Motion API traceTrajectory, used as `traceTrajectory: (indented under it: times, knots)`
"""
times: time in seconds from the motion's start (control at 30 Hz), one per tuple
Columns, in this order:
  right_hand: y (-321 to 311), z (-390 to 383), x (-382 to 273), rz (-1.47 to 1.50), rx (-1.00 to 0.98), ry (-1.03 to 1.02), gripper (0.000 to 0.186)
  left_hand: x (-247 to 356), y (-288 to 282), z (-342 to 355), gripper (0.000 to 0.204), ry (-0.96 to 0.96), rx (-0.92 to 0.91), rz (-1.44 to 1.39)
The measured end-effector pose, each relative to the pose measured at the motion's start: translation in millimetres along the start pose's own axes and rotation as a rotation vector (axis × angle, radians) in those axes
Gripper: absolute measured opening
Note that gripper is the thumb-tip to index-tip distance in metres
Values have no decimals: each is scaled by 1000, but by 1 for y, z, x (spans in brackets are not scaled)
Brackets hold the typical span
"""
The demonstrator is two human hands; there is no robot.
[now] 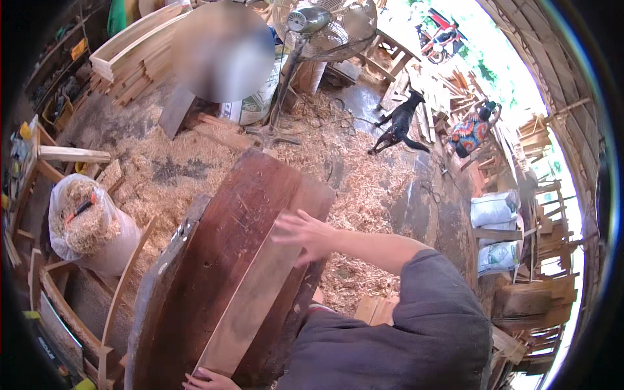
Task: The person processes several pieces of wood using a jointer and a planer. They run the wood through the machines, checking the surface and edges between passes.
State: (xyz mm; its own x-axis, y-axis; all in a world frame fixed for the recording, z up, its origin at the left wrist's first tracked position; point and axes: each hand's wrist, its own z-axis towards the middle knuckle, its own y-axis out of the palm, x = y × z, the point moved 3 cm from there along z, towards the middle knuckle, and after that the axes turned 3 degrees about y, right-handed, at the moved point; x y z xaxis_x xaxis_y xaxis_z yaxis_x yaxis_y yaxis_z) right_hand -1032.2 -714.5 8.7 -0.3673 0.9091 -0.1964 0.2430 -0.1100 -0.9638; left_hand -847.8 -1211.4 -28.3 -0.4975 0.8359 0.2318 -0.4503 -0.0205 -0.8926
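A long pale wooden board (250, 296) lies aslant on a reddish-brown wooden workbench (227, 201). Over the board's far end is my right hand (305, 235), its fingers stretched out and apart, slightly smeared by motion, the thumb by the board's right edge. At the near end, by the picture's lower edge, my left hand (211, 380) grips the board; part of that hand is cut off. Wood shavings (367, 195) cover the floor around the bench.
On the left stands a shavings-filled sack (97, 224) beside a curved wooden frame (71, 312). A standing fan (309, 23), stacked timber (136, 52) and a blurred person are beyond the bench. Farther right are a black dog (400, 123), a person in a colourful shirt (469, 135) and white sacks (495, 227).
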Motion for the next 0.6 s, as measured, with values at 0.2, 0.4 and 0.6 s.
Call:
traceTrajectory:
  times: [0.2,0.4,0.6]
  knots:
    - [42,-10,23,-44,-84,-212,70,-41,44,-37,76,-281,9,260]
    - [60,47,-5,3,105,-374,64,-74,64,21,69,-150,204,307]
    - [46,150,-67,61,342,-572,61,-83,85,66,61,-188,276,408]
